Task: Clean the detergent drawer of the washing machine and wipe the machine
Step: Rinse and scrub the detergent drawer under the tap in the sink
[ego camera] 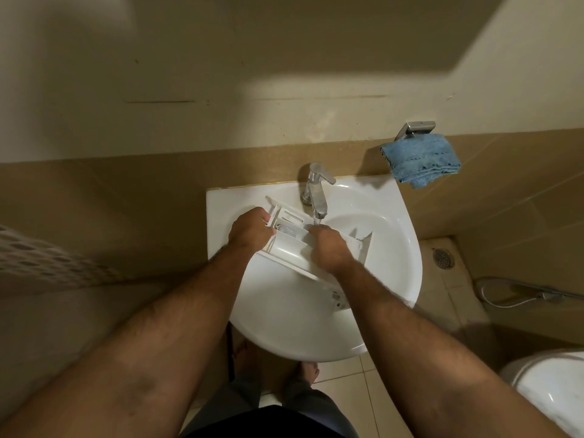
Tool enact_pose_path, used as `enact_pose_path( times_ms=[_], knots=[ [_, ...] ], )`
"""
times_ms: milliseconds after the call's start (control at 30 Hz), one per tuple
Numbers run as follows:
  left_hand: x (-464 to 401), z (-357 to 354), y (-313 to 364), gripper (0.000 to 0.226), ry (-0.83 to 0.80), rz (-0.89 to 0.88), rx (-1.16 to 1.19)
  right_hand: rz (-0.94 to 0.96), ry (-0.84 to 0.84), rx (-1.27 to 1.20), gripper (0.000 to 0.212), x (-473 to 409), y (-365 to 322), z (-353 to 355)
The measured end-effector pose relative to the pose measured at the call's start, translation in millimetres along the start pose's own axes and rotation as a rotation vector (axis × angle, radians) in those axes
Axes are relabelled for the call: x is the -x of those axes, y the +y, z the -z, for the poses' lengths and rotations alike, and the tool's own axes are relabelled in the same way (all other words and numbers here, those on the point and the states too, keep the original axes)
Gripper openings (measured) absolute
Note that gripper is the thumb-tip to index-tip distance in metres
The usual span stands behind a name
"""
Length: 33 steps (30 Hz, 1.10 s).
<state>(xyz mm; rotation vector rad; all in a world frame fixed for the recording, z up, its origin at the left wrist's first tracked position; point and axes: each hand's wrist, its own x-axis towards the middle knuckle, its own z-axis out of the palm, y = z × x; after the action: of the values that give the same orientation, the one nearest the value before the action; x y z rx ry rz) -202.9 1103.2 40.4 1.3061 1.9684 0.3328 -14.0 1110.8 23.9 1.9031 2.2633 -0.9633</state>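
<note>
The white plastic detergent drawer (290, 245) lies tilted across the white sink (395, 248), under the chrome tap (316, 191), from which water runs. My left hand (251, 229) grips the drawer's left end, fingers curled over its edge. My right hand (328, 248) lies on the drawer's middle, its fingertips reaching into a compartment right under the stream. Whether it holds anything there is hidden. The washing machine is out of view.
A blue cloth (422, 159) hangs on a metal holder on the tiled wall right of the tap. A floor drain (443, 258), a spray hose (521, 295) and a toilet lid (553, 396) are at the right. A perforated basket (47, 263) sits at the left.
</note>
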Motion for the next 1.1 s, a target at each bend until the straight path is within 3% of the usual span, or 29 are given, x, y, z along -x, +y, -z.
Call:
enact_pose_path(
  times_ms=[100,167,267,367,467,567,633,733,933,1000,1100],
  knots=[
    [0,5,-6,0.025,0.029,0.014,0.015,0.004,-0.075,-0.177,0.060,7,3,1],
    [1,7,-10,0.022,0.041,0.016,0.012,0.023,-0.052,-0.052,0.054,11,14,4],
    [3,6,-13,0.020,0.044,0.023,0.020,0.062,0.051,0.343,0.037,18,25,7],
    [4,8,-19,0.021,0.046,0.036,0.033,-0.067,0.193,0.509,0.053,25,28,2],
    [5,15,-27,0.023,0.071,0.049,0.057,-0.296,0.299,0.304,0.074,32,43,2],
    [7,20,-35,0.021,0.090,0.071,0.097,-0.597,0.077,-0.428,0.065,33,52,4],
    [9,21,-39,0.021,0.096,0.075,0.095,-0.581,-0.065,-0.666,0.045,36,49,0],
    [12,20,-42,0.028,0.116,0.081,0.080,-0.514,-0.007,-0.724,0.021,34,41,-4],
    [20,16,-32,0.039,0.132,0.018,-0.023,-0.491,0.069,-0.566,0.031,40,45,18],
    [29,10,-20,0.036,0.232,-0.087,-0.155,-0.494,0.082,-0.536,0.038,44,49,27],
    [40,-12,-3,0.037,0.334,-0.391,-0.372,-0.468,0.102,-0.465,0.038,47,51,39]
  ],
)
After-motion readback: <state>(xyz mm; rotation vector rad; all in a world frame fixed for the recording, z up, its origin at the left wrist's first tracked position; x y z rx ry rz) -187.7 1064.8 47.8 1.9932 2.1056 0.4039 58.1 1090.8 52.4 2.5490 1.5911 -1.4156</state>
